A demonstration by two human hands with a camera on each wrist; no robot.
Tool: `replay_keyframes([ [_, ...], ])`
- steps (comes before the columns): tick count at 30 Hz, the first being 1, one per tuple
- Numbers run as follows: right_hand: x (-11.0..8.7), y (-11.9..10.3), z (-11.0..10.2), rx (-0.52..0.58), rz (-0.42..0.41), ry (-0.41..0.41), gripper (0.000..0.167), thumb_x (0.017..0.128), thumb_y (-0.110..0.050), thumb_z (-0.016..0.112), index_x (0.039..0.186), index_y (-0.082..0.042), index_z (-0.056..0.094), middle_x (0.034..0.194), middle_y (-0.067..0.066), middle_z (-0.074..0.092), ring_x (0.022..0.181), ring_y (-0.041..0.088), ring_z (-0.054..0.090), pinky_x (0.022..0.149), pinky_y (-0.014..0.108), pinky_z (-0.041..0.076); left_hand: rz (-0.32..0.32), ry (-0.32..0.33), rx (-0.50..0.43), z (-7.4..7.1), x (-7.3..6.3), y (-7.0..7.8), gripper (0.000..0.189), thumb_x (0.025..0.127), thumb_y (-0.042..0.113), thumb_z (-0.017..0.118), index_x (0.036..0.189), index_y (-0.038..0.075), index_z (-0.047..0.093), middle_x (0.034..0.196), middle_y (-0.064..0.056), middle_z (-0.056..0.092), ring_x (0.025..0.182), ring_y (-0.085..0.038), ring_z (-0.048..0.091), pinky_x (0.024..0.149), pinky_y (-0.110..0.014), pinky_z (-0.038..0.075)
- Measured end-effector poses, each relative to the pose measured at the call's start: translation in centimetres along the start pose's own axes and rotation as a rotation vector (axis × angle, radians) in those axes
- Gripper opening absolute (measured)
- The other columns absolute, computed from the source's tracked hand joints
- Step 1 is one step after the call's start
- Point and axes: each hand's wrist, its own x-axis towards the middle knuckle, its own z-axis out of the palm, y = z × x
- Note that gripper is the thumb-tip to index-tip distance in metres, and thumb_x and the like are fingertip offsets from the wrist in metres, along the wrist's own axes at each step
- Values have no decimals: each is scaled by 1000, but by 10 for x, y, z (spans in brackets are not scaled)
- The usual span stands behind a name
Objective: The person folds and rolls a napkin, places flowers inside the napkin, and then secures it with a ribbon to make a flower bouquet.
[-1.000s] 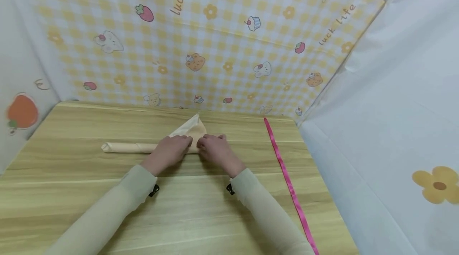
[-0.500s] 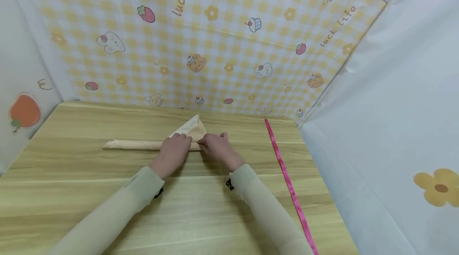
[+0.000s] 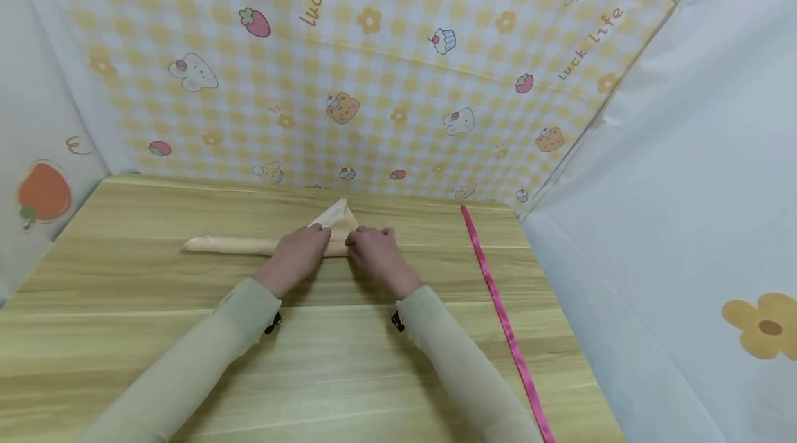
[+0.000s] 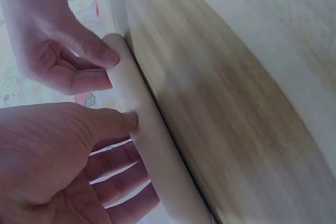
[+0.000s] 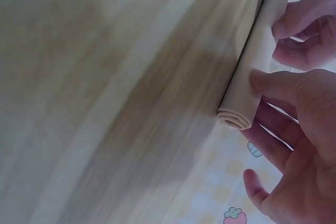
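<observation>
A beige cloth [image 3: 229,245], rolled into a long tube, lies crosswise on the wooden table in the head view. Its unrolled pointed corner [image 3: 341,218] extends past the roll toward the back wall. My left hand [image 3: 297,255] grips the roll right of its middle; in the left wrist view, thumb and fingers lie on opposite sides of the tube [image 4: 152,135]. Close beside it, my right hand [image 3: 381,257] pinches the roll near its right end. Spiral layers show at that end [image 5: 234,119] in the right wrist view.
A pink ribbon [image 3: 501,311] runs along the right side of the wooden table [image 3: 324,374]. Behind the table rises a yellow checked wall covering [image 3: 398,83], with white sheeting [image 3: 697,187] to the right.
Both hands have shifted slightly toward the back wall with the rolled cloth. Less of its pointed flap shows now, and the roll's left end looks more tapered. The ribbon stays put.
</observation>
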Motion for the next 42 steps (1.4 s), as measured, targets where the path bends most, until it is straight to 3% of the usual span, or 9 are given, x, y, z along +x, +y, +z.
replay_keyframes([
  [6,6,2,-2,14,17,-42,24,111,-29,63,129,-26,79,114,-8,76,100,10,69,94,44,36,30,9,22,1,-2,-2,7,102,5,67,102,3,60,86,-13,64,71,-28,64,57,-43,56],
  [12,11,1,-3,-14,13,-64,25,112,-30,61,129,-30,79,115,-9,76,98,9,68,88,40,30,60,67,131,1,-4,-2,11,102,13,73,97,5,67,94,-13,66,81,-30,65,62,-45,57],
  [15,9,1,-2,-6,6,-64,27,113,-29,59,131,-29,79,119,-7,77,102,11,69,90,43,34,66,89,171,3,-4,-2,10,102,12,74,94,6,71,93,-12,68,81,-30,66,64,-44,56],
  [20,-5,1,1,97,30,-59,28,112,-30,61,134,-21,75,125,-2,73,111,16,70,112,57,46,74,16,129,3,-2,-3,8,102,10,72,95,7,75,89,-10,72,76,-25,66,65,-43,56],
  [23,-14,0,3,147,31,-41,25,109,-32,67,129,-19,72,123,-1,69,109,18,69,111,59,50,69,-20,80,1,-3,-4,10,103,9,71,94,7,76,87,-10,72,73,-23,64,65,-43,57],
  [28,-18,-7,5,34,-8,-13,20,107,-30,69,124,-21,72,118,-4,69,106,16,67,102,51,48,44,-21,50,-1,-6,-4,15,105,9,68,91,7,73,83,-9,70,69,-22,61,62,-43,55],
  [33,-13,-9,7,-73,6,11,18,109,-26,63,121,-24,76,113,-6,72,101,13,66,91,43,39,68,8,80,-1,-8,1,9,110,8,59,102,4,62,83,-12,63,65,-23,55,53,-38,50],
  [36,-11,-9,5,-80,6,24,20,111,-26,60,121,-25,77,112,-7,73,101,12,67,89,43,37,73,41,100,0,-10,5,5,109,7,59,109,2,61,90,-14,60,71,-26,56,53,-39,52],
  [42,-6,-8,1,-31,-1,-2,24,113,-24,57,125,-24,78,111,-6,75,97,12,68,86,40,33,63,58,239,7,-11,4,12,102,6,71,113,4,72,108,-14,68,95,-32,66,75,-47,59],
])
